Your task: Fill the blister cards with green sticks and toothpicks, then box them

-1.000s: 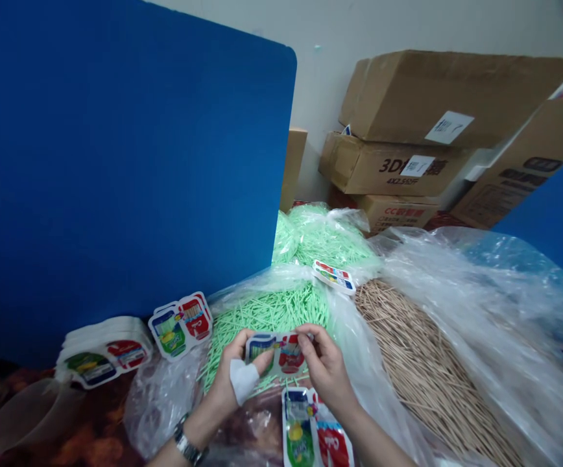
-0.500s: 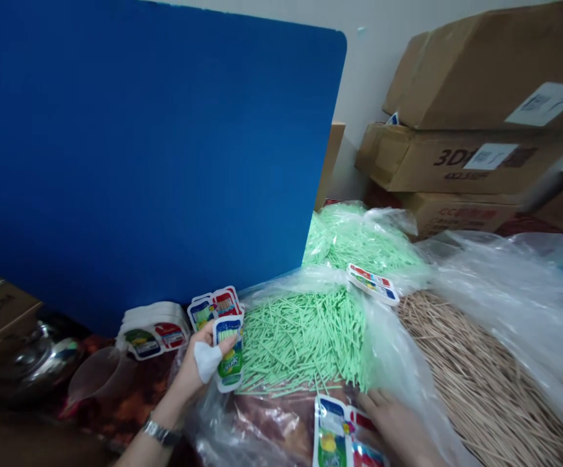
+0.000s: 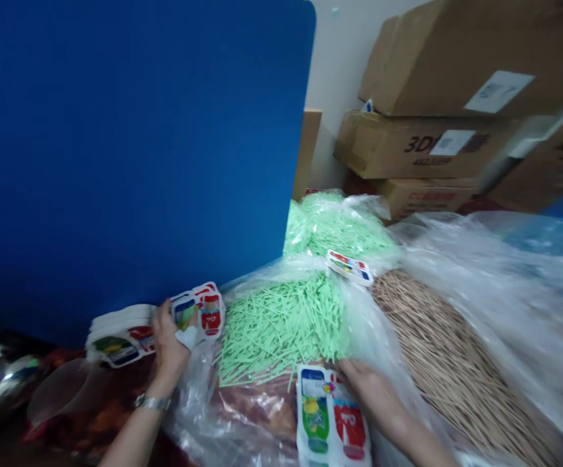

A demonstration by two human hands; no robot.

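Hands [image 3: 170,347] beside clear plastic [image 3: 376,340]; blue panel [image 3: 130,149], stacked cartons [image 3: 422,146] beyond.

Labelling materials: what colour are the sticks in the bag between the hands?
The sticks are light green, best seen in the head view.

Counting two hands [image 3: 169,347], one wristwatch [image 3: 153,402], three stacked cardboard boxes [image 3: 388,149], bottle-printed packs [image 3: 314,412] in four spots, one heap of brown sticks [image 3: 447,357].
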